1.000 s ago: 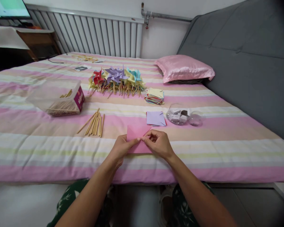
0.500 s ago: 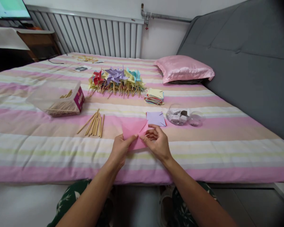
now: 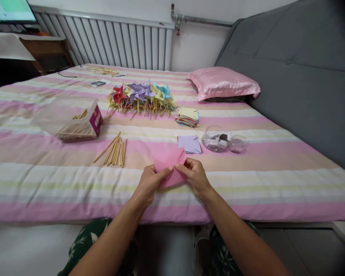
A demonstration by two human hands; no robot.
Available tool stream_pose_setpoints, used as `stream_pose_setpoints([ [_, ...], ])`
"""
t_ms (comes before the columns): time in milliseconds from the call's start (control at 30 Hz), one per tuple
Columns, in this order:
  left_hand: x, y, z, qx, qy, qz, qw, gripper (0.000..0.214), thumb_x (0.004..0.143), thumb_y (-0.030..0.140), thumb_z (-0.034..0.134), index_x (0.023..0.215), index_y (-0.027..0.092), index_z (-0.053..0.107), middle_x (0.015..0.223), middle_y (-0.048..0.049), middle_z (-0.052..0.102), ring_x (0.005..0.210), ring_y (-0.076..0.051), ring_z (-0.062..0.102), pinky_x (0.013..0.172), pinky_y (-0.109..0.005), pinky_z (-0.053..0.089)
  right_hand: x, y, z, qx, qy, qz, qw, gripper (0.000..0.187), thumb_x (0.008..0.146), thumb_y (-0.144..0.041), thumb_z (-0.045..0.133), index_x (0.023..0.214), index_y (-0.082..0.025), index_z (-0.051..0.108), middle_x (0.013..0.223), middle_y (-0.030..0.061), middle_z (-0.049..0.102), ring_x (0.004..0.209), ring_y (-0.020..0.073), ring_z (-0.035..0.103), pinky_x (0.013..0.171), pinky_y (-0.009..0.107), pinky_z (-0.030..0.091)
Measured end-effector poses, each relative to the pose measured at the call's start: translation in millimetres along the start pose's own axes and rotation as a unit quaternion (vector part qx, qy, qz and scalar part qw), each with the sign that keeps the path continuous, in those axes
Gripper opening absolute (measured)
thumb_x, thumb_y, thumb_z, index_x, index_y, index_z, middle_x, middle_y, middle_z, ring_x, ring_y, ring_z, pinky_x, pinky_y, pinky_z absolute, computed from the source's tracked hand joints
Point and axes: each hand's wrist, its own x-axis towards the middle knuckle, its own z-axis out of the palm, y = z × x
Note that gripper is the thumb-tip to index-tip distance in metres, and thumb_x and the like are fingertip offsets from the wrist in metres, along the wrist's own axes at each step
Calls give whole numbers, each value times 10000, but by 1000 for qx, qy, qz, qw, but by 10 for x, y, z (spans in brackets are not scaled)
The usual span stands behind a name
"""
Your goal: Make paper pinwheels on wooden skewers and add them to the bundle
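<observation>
A pink paper sheet point(image 3: 166, 158) is held over the near part of the bed, one of its corners bent inward. My left hand point(image 3: 152, 181) grips its left side, thumb on top. On the right side, my right hand point(image 3: 196, 177) pinches the paper with thumb and fingers; both thumbs lie close together near the sheet's middle. Just beyond are lilac paper squares point(image 3: 189, 144) with slits at the corners, a red edge showing under them. Several thin wooden sticks point(image 3: 115, 151) lie left of the hands.
Finished paper pinwheels point(image 3: 140, 94) on sticks are heaped farther back. Beside them is a stack of coloured paper squares point(image 3: 187, 117). A clear tub point(image 3: 66, 117) of sticks stands left; a round clear container point(image 3: 215, 140) with small items sits right. A pink pillow point(image 3: 224, 82) lies behind.
Both hands and the pink paper have shifted slightly right and nearer to me. My right hand's fingers have closed more under the paper's right side.
</observation>
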Motion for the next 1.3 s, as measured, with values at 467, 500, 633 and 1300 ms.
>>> stream_pose_setpoints([
  [467, 5, 48, -30, -7, -16, -15, 1000, 271, 628, 311, 766, 799, 106, 720, 754, -85, 714, 641, -149, 597, 595, -227, 419, -11, -71, -33, 2, -11, 36, 999, 223, 605, -329, 732, 645, -149, 607, 619, -12, 584, 548, 101, 474, 546, 235, 365],
  [500, 7, 40, -28, -6, -16, -14, 1000, 282, 627, 311, 767, 814, 105, 721, 768, -90, 717, 651, -155, 603, 603, -232, 424, -12, -73, -30, -3, -10, 33, 999, 225, 602, -330, 732, 634, -150, 600, 613, -13, 578, 544, 100, 470, 541, 233, 365],
  [633, 17, 30, -20, -6, -4, -16, 1000, 327, 603, 311, 780, 843, 96, 724, 815, -110, 723, 673, -174, 618, 618, -249, 439, -9, -65, -30, -22, -12, 13, 1000, 236, 607, -346, 722, 624, -160, 578, 602, -14, 560, 545, 103, 463, 524, 232, 369],
  [1300, 29, 50, -46, -2, 39, -4, 999, 371, 603, 279, 768, 921, 96, 711, 858, -109, 729, 649, -168, 624, 593, -248, 446, 15, -94, -99, -82, -35, -76, 993, 668, 707, -351, 696, 1295, -293, 383, 966, 43, 631, 636, 121, 627, 638, 273, 519],
])
